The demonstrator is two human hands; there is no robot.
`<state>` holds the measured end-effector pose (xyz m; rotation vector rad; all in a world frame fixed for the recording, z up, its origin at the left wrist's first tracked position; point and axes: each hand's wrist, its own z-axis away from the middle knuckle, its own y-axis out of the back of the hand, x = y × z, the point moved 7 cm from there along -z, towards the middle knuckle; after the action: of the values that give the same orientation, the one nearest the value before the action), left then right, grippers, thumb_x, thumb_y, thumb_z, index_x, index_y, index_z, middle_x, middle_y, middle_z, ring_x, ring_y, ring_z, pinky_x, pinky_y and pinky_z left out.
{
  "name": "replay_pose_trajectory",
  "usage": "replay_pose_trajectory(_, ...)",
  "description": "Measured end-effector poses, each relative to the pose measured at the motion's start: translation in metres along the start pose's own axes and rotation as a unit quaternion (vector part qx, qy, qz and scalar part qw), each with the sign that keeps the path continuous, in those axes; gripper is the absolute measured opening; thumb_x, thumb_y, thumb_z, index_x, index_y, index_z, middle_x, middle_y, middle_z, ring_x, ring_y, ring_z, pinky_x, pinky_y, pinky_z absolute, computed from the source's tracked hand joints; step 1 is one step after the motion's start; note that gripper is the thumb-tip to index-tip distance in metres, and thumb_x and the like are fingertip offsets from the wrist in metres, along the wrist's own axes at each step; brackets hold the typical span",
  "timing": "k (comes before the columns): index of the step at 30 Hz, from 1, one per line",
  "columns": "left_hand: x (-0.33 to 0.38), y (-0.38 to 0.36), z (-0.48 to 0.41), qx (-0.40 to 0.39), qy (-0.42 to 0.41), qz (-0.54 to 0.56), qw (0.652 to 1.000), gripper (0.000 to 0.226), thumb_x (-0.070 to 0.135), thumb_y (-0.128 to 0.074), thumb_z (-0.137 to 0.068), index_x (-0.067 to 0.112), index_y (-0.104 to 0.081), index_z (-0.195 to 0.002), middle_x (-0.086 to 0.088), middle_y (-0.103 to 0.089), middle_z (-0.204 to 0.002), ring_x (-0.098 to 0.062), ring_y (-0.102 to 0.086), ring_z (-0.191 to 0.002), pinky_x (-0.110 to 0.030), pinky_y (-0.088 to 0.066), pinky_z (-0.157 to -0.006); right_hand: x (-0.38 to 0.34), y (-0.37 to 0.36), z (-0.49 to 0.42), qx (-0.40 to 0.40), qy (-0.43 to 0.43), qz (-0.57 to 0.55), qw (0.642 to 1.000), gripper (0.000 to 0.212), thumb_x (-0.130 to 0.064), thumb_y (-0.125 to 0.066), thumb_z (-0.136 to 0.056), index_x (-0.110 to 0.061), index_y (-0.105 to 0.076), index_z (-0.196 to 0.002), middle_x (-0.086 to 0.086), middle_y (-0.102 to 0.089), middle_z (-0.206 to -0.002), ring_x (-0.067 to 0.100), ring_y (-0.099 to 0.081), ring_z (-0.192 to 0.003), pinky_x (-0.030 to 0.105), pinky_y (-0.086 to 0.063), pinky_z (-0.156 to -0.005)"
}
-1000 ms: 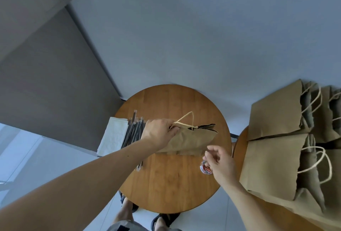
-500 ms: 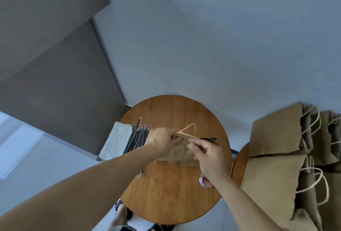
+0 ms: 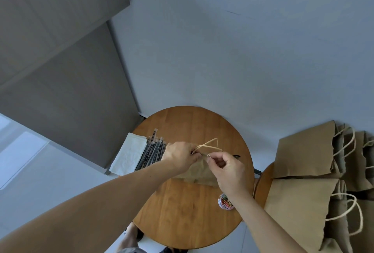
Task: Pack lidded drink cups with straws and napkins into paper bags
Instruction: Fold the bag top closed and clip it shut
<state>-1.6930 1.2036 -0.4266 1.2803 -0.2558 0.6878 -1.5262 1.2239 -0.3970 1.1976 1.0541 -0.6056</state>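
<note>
Head view, single frame. I note a round wooden table [image 3: 182,208] at lower centre of the frame. One brown paper bag [image 3: 199,173] lies flat on it at frame centre, its twine handles [image 3: 210,145] looping toward the top of the frame.

Left hand [image 3: 180,154]: fingers curled, gripping the bag's top edge just beside the handles. Right hand [image 3: 228,169]: thumb and forefinger pinch a small metal paper clip [image 3: 208,155] at the same edge, other fingers loosely curled. The two hands are nearly touching. I cannot tell whether the clip is already on the paper.

A bundle of dark wrapped straws [image 3: 151,154] lies left of the left hand, partly over a stack of white napkins [image 3: 127,155] that overhangs the table's left rim. A small clear tub of coloured clips [image 3: 225,202] sits near the table's lower right edge, partly hidden by the right wrist.

At right of frame, more brown handled bags [image 3: 303,151] are piled on a second wooden surface [image 3: 263,184].
</note>
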Motion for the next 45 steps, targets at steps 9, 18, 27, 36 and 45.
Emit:
replay_pose_trajectory(9, 0.001, -0.002, -0.001, -0.004, -0.01, 0.032, 0.999, 0.017, 0.035, -0.058, -0.094, 0.031, -0.062, -0.077, 0.014, -0.05, -0.057, -0.013, -0.051, -0.064, -0.027, -0.031, -0.059, -0.008, -0.001, -0.006, 0.036, 0.086, 0.055, 0.994, 0.014, -0.005, -0.076, -0.083, -0.014, -0.077, -0.093, -0.006, -0.07, -0.104, 0.004, -0.067, -0.095, 0.014, -0.054, -0.076)
replay_pose_trajectory(18, 0.001, -0.001, 0.001, 0.023, -0.044, 0.025, 0.998, 0.017, 0.03, -0.059, -0.094, 0.033, -0.055, -0.077, 0.015, -0.045, -0.056, -0.013, -0.048, -0.062, -0.024, -0.027, -0.058, -0.021, -0.008, -0.015, 0.021, 0.159, 0.1, 0.982, 0.023, 0.0, -0.07, -0.088, -0.009, -0.074, -0.109, -0.002, -0.073, -0.1, 0.01, -0.07, -0.087, 0.027, -0.059, -0.077)
replay_pose_trajectory(27, 0.0, 0.006, 0.002, 0.044, -0.036, 0.041, 0.998, 0.008, 0.024, -0.056, -0.093, 0.02, -0.063, -0.094, -0.002, -0.069, -0.082, -0.024, -0.063, -0.079, -0.028, -0.03, -0.065, -0.01, -0.01, -0.026, 0.009, 0.054, 0.072, 0.996, 0.013, -0.009, -0.078, -0.082, -0.014, -0.075, -0.094, -0.008, -0.073, -0.075, 0.003, -0.07, -0.069, 0.03, -0.06, -0.067)
replay_pose_trajectory(36, 0.0, 0.006, 0.001, 0.04, -0.035, 0.047, 0.997, 0.009, 0.023, -0.057, -0.093, 0.02, -0.065, -0.097, 0.0, -0.07, -0.086, -0.023, -0.063, -0.081, -0.026, -0.032, -0.066, -0.024, -0.013, -0.028, 0.001, 0.151, 0.147, 0.978, 0.027, -0.005, -0.068, -0.09, -0.004, -0.071, -0.116, 0.005, -0.073, -0.105, 0.017, -0.07, -0.095, 0.03, -0.058, -0.083)
replay_pose_trajectory(45, 0.001, 0.005, 0.001, 0.042, -0.03, 0.063, 0.997, 0.011, 0.024, -0.06, -0.087, 0.02, -0.068, -0.094, 0.0, -0.07, -0.081, -0.021, -0.063, -0.076, -0.026, -0.035, -0.062, -0.025, -0.011, -0.036, -0.011, 0.139, 0.128, 0.982, 0.014, -0.004, -0.077, -0.082, -0.009, -0.078, -0.095, -0.002, -0.076, -0.088, 0.004, -0.069, -0.08, 0.008, -0.052, -0.073)
